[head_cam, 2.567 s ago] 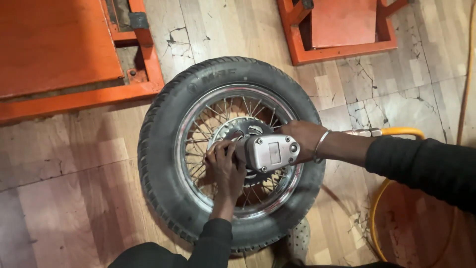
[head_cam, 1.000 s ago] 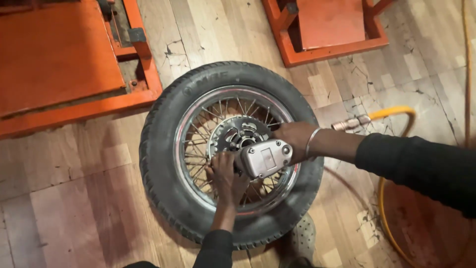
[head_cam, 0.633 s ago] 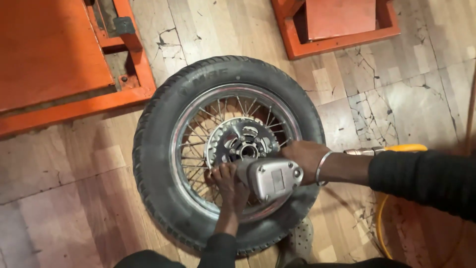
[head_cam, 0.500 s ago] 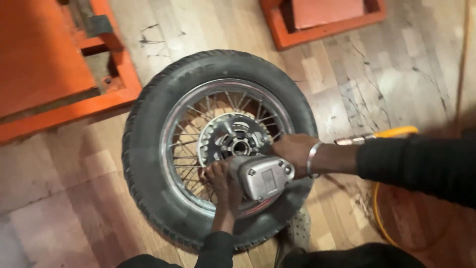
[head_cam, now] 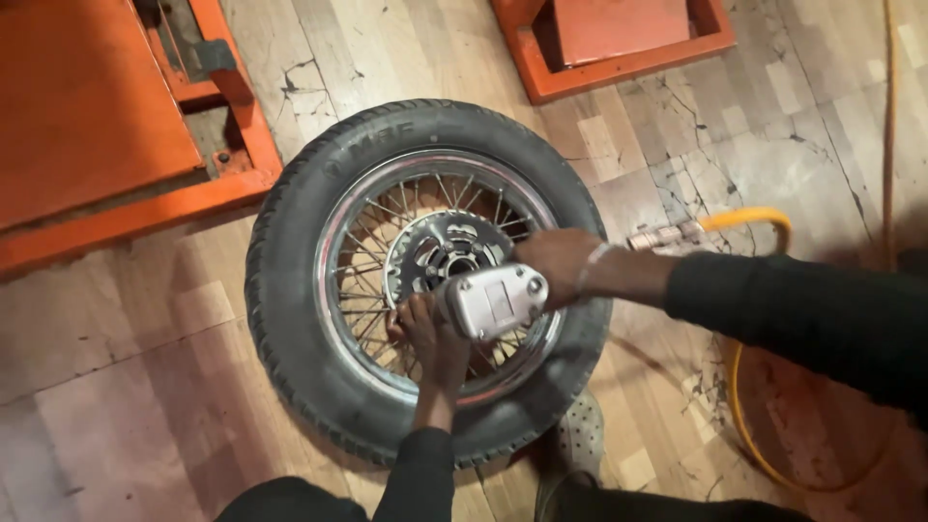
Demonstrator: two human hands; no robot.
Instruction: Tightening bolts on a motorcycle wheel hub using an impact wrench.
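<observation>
Grey impact wrench (head_cam: 493, 302) sits upright over flat-lying spoked wheel's (head_cam: 425, 280) sprocket.

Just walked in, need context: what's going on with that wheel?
A person works on a spoked motorcycle wheel lying flat on the wooden floor. The right hand holds a silver power tool down over the sprocket near the hub. The left hand rests on the spokes beside the tool's head. A yellow hose runs to the tool.

Orange frames (head_cam: 232, 193) beside wheel (head_cam: 290, 290)
</observation>
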